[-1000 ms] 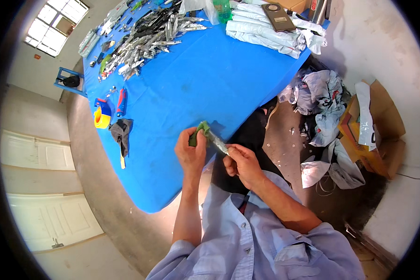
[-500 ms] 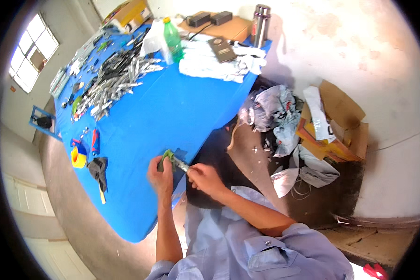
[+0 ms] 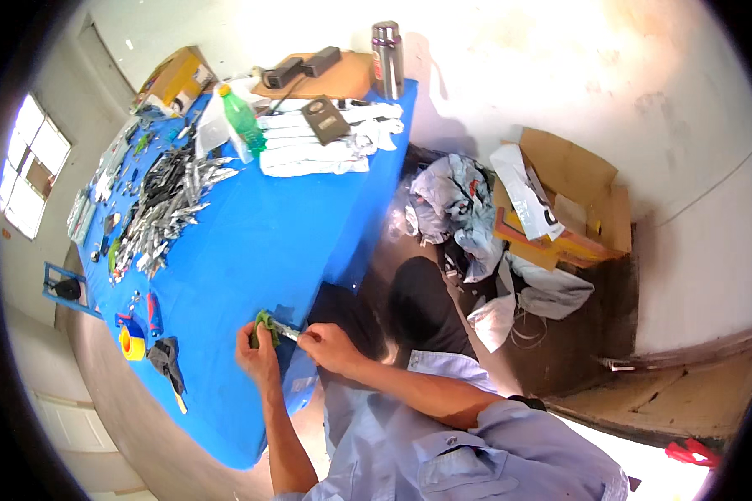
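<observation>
My left hand [image 3: 260, 357] is closed around a crumpled green piece [image 3: 265, 324] that looks like cloth, just above the table's near edge. From it a thin silvery strip [image 3: 287, 331] reaches across to my right hand [image 3: 329, 347], whose fingers pinch its other end. The strip is too small to name, and its left end is hidden in the green piece. Farther along the blue-covered table [image 3: 242, 242] lies a heap of similar silvery and black strips [image 3: 165, 204].
Left of my hands lie a yellow and blue tape roll [image 3: 131, 343], a red and blue tool [image 3: 154, 314] and a dark cloth [image 3: 166, 359]. A green bottle [image 3: 242, 121], folded white cloths [image 3: 309, 154] and a steel flask [image 3: 388, 63] stand farther back. An open carton [image 3: 570, 171] sits at right.
The view has shifted, so the table and floor items appear farther left. Both hands keep their hold on the green piece and the strip. A dark-clad knee now shows beside the table.
</observation>
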The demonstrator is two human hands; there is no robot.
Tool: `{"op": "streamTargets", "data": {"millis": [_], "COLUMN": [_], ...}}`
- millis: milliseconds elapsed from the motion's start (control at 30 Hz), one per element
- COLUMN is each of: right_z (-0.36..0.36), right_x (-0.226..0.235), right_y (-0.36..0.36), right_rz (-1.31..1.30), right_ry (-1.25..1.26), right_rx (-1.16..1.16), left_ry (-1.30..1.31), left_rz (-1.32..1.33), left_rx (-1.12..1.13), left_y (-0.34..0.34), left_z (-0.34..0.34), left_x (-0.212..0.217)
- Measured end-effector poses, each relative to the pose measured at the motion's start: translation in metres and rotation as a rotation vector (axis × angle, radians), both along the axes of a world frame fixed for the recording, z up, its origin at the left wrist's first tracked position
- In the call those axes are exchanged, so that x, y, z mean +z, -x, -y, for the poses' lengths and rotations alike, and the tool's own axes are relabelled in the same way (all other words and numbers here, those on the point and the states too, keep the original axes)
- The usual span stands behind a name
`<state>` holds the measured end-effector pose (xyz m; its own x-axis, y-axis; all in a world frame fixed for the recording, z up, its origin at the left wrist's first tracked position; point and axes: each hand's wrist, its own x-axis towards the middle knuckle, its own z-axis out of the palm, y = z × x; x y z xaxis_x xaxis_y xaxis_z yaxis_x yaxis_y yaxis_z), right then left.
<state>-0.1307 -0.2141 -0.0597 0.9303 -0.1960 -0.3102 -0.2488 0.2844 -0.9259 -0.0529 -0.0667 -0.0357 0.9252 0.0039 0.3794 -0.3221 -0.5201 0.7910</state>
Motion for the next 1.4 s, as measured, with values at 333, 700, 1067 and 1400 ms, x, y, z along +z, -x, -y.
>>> {"op": "streamTargets", "data": {"millis": [333,700,1067,1400], "right_z": [0.002,0.002,0.008,0.009], "right_x": [-0.005,0.012,0.011,0.018], "right_y": [0.005,0.009,0.010,0.009], "right_rz": [0.131,-0.022,-0.053,-0.027], "right_ry": [0.202,-0.124,-0.058,-0.096], "right_rx": [-0.062,-0.036,0.031,0.041], "left_ry": [0.216,-0.236,-0.383,-0.288], "left_rz": [-0.186,0.056,0.096,0.113], "left_rx": [-0.023,-0.089,0.003,0.068], "left_y": [0.006,0.055,0.018,0.011], "left_z": [-0.003,0.024,0.027,0.020], "left_x": [0.011,0.033,0.036,0.025]}}
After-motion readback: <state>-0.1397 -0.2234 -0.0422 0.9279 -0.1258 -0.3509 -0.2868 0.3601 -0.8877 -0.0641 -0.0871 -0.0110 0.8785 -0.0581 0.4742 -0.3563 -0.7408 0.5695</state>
